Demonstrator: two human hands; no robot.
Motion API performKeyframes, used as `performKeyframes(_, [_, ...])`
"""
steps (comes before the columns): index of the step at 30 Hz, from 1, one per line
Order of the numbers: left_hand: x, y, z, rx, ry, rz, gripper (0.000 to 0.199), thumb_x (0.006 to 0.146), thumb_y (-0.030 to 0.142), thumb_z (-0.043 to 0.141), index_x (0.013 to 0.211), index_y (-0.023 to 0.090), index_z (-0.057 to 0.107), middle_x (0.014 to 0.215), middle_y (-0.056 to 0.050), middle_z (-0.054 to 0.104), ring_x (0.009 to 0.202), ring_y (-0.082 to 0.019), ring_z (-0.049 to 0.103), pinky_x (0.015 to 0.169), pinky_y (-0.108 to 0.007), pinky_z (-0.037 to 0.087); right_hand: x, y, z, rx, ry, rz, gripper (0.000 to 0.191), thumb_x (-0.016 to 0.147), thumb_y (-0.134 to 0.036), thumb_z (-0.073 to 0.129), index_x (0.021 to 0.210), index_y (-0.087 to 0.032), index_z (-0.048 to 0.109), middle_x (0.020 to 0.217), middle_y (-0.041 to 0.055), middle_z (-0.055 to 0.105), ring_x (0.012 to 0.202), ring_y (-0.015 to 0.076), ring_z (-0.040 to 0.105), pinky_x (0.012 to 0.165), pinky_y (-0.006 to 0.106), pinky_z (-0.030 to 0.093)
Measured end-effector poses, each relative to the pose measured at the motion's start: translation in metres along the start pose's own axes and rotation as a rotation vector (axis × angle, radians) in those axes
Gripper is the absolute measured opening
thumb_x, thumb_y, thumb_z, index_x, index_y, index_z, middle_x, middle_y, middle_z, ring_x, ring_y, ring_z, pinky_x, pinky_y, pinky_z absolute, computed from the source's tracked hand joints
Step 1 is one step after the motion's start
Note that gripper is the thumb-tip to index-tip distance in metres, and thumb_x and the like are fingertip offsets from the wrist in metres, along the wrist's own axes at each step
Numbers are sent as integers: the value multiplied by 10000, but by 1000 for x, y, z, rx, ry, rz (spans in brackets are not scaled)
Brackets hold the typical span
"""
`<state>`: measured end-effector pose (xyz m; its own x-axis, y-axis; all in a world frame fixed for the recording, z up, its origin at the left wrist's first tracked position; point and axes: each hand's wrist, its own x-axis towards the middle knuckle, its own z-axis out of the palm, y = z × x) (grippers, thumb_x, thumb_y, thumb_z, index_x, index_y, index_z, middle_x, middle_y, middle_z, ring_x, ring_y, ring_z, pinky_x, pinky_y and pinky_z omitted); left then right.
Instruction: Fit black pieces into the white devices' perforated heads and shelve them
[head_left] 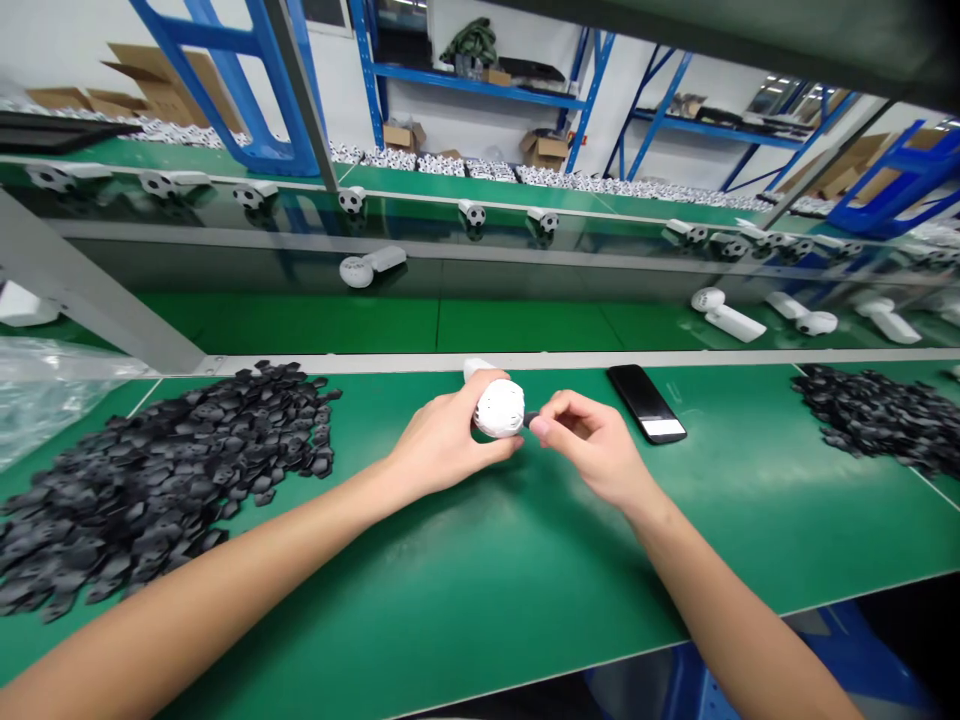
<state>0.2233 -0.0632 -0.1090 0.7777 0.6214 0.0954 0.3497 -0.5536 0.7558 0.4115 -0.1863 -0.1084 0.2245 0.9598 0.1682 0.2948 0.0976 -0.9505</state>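
My left hand is wrapped round a white ball-shaped piece, with thumb and fingers on either side of it. A white stem shows behind the ball, partly covered by the fingers. Between thumb and fingertips, my right hand pinches a small black piece close to the right side of the ball. I cannot tell whether the black piece touches the ball. Left of my hands lies a large heap of flat black pieces.
A phone lies right of my right hand, and another black heap sits farther right. Beyond the white rail, white ball-and-stem pieces lie on a green surface. Football-patterned pieces line the ledge above. Clear plastic is at left.
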Motion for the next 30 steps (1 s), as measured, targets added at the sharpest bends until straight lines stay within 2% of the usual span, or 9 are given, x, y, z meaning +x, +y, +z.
performKeyframes(5, [-5,6,3,106,-16,-4,588,895,542,686,1418,363,485,1076,-7,750,829,-258,706,666,-312,475,-5,-4,10,-158,18,-10,266,954,-392,729,767,-218,656,755,14,673,711,178,586,683,314,479])
performKeyframes(9, [-8,10,1,154,-57,14,657,863,520,704,1445,349,450,1094,-29,742,827,-281,710,651,-324,474,-7,-5,11,-222,21,12,306,934,-419,742,727,-216,642,693,6,653,649,167,535,618,313,421])
performKeyframes(12, [-9,10,-1,137,-99,20,773,848,671,692,1482,330,410,1175,-62,727,894,-314,717,665,-342,495,-7,-6,11,-233,41,39,368,915,-485,768,702,-213,640,680,6,648,635,162,515,603,317,400])
performKeyframes(15, [-9,8,0,145,-100,15,835,822,789,666,1458,302,432,1150,-74,728,896,-329,711,668,-352,491,-7,-6,15,-253,61,41,436,891,-507,798,644,-208,598,612,-13,578,590,141,453,565,310,357])
performKeyframes(20, [-8,3,5,130,-88,4,833,818,793,682,1437,294,433,1143,-70,738,917,-328,706,697,-353,488,-8,0,20,-270,80,19,460,880,-510,817,622,-206,588,580,-27,554,567,130,418,543,306,319])
performKeyframes(26, [-5,3,4,127,-78,-23,846,810,840,649,1429,292,468,1117,-74,754,898,-326,721,668,-337,470,-3,7,18,-360,94,-27,528,877,-517,816,590,-204,503,559,-34,501,569,131,402,548,303,298])
performKeyframes(28, [-4,0,4,147,-83,2,837,818,856,621,1433,309,466,1132,-65,757,921,-329,725,682,-344,477,0,7,14,-378,26,-59,496,902,-507,788,620,-204,516,605,-28,539,602,136,438,570,296,320])
performKeyframes(30, [-4,-6,6,193,-98,50,797,848,838,597,1439,319,464,1137,-53,763,931,-329,731,706,-356,486,4,6,5,-379,-136,-81,439,961,-495,713,674,-202,559,681,-16,606,653,146,498,609,290,361])
